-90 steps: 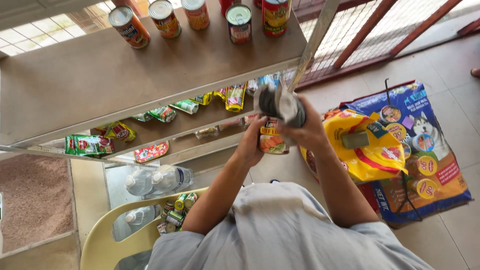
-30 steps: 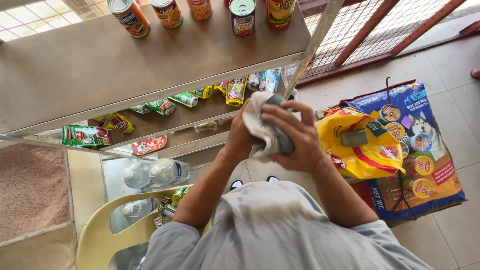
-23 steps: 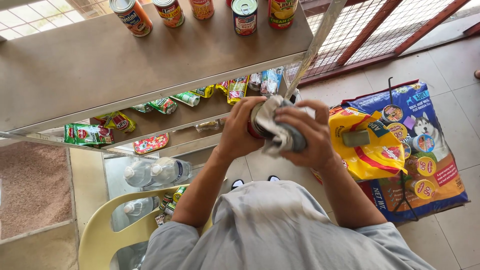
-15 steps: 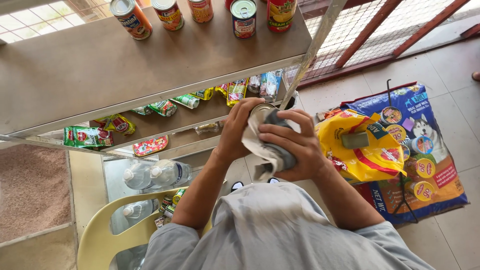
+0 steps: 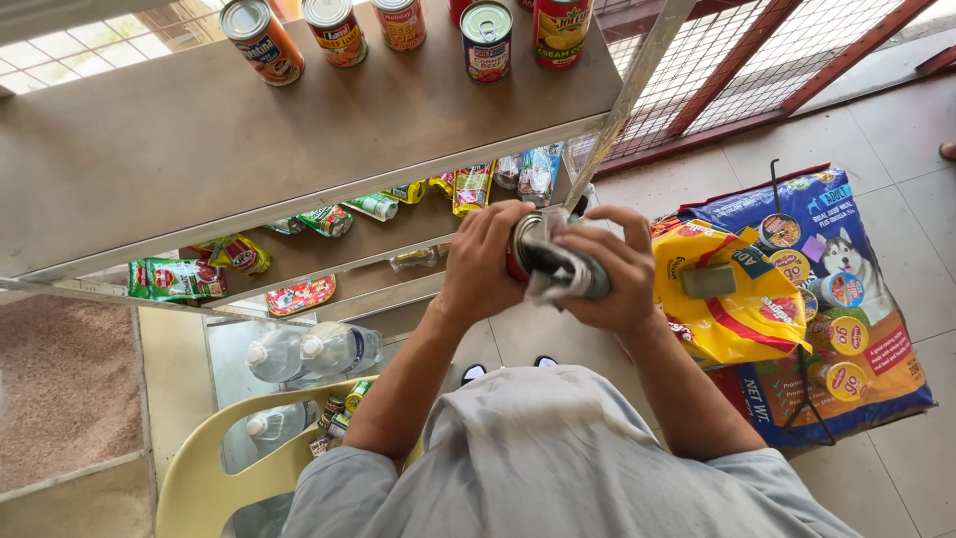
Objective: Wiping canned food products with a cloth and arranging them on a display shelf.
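My left hand [image 5: 483, 264] grips a red tin can [image 5: 526, 242] in front of my chest, its silver top turned toward the shelf. My right hand [image 5: 619, 274] presses a grey-white cloth [image 5: 558, 271] against the can's side, fingers wrapped around both. The can is mostly hidden by the cloth and my fingers. Both forearms rise from my grey shirt [image 5: 558, 468].
A brown top shelf [image 5: 229, 130] carries several tin cans [image 5: 486, 38] along its far edge. A lower shelf [image 5: 339, 264] holds sachets and packets. Pet food bags [image 5: 797, 299] with small cans lie on the tiled floor at right. A yellow plastic chair [image 5: 199, 478] and water bottles [image 5: 309, 351] are lower left.
The cloth has shifted around the can as my right hand rubbed it; the can has turned so its silver top shows on the left. My hands stay in about the same place.
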